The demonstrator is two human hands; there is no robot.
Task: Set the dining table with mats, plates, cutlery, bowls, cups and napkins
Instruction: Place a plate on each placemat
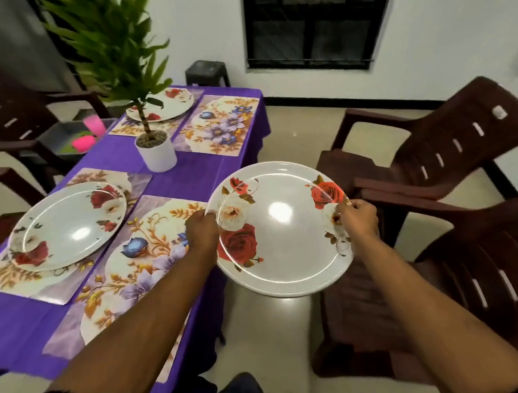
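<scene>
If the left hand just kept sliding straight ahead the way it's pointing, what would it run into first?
The left hand, gripping the held plate by its left rim, points up the table. Straight on it would probably pass above the near bare mat and first meet the white plant pot, though depth is hard to judge from one view.

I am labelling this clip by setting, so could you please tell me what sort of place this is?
Most likely a home dining room: a table under a purple tablecloth with floral placemats, brown plastic armchairs around it, and a potted plant as centrepiece.
</scene>
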